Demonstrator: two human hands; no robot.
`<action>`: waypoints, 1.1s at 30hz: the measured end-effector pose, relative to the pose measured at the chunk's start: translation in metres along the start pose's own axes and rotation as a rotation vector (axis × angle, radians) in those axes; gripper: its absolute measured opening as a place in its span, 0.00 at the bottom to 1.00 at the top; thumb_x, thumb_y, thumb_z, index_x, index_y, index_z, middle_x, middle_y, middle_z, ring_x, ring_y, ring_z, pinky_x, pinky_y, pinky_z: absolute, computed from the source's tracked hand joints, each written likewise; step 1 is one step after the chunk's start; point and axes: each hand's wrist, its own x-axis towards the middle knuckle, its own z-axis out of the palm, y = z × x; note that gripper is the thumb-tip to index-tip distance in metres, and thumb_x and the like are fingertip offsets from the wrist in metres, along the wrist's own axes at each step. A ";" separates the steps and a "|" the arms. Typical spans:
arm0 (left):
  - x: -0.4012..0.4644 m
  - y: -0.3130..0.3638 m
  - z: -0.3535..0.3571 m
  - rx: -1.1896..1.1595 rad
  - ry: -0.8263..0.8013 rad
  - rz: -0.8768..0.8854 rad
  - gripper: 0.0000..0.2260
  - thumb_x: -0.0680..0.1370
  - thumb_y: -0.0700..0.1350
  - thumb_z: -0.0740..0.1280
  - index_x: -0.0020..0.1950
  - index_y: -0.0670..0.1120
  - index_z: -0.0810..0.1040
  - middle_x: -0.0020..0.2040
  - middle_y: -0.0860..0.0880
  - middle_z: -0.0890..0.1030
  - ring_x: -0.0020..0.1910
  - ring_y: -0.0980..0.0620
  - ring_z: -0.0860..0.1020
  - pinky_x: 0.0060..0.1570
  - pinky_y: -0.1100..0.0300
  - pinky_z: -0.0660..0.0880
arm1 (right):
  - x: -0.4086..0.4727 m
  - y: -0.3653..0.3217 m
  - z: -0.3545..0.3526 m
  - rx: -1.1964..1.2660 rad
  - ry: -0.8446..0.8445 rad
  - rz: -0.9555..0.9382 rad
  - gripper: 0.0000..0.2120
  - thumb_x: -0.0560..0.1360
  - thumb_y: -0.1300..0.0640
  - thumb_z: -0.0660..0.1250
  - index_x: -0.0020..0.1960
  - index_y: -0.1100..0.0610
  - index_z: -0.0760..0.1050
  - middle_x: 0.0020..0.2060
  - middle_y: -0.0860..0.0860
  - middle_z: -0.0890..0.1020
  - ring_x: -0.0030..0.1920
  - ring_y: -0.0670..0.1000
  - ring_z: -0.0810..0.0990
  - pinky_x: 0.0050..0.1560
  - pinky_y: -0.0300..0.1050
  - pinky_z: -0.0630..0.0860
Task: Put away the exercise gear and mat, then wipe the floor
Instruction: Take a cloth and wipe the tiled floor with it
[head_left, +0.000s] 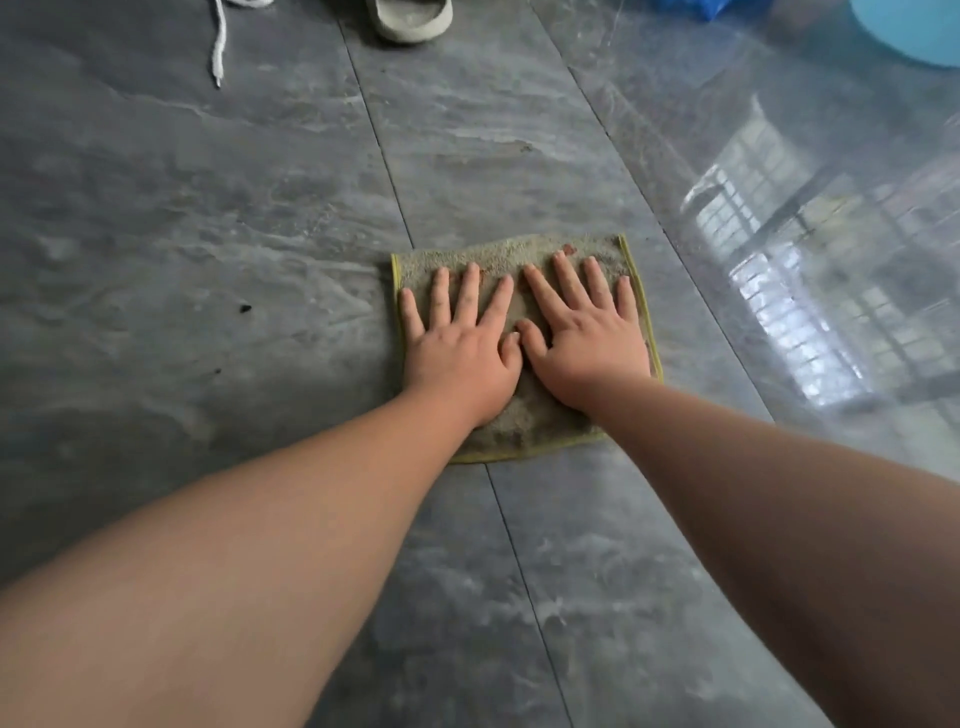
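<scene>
Cloth (524, 415), grey-green terry with a yellow-green hem and reddish-brown stains, lies flat on the grey marbled floor (208, 218), straddling a tile joint. Left hand (462, 348) and right hand (587, 343) press it palm-down, fingers spread flat, thumbs touching, gripping nothing.

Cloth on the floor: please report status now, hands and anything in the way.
Left hand and right hand flat, open, pressing cloth on floor. No mat in view. Ahead: sandal, white cord, blue tub.
</scene>
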 end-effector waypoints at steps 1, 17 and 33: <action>-0.017 0.006 0.002 -0.003 -0.007 0.004 0.28 0.79 0.60 0.47 0.79 0.59 0.45 0.81 0.49 0.46 0.79 0.43 0.43 0.72 0.34 0.40 | -0.017 0.002 0.001 -0.008 -0.015 -0.009 0.31 0.77 0.35 0.45 0.79 0.38 0.44 0.80 0.46 0.48 0.79 0.54 0.43 0.77 0.60 0.41; -0.263 0.100 0.026 0.061 -0.235 0.196 0.32 0.75 0.59 0.52 0.79 0.51 0.54 0.80 0.41 0.54 0.78 0.34 0.48 0.71 0.29 0.44 | -0.315 0.030 0.013 0.049 -0.172 0.201 0.32 0.78 0.38 0.49 0.79 0.40 0.45 0.80 0.46 0.49 0.80 0.53 0.44 0.77 0.61 0.44; -0.358 0.132 0.045 0.189 -0.409 0.762 0.31 0.73 0.58 0.54 0.77 0.53 0.62 0.78 0.39 0.59 0.76 0.31 0.53 0.68 0.25 0.49 | -0.481 -0.007 0.045 0.184 -0.143 0.797 0.36 0.72 0.39 0.57 0.78 0.42 0.52 0.79 0.48 0.54 0.79 0.55 0.52 0.75 0.64 0.51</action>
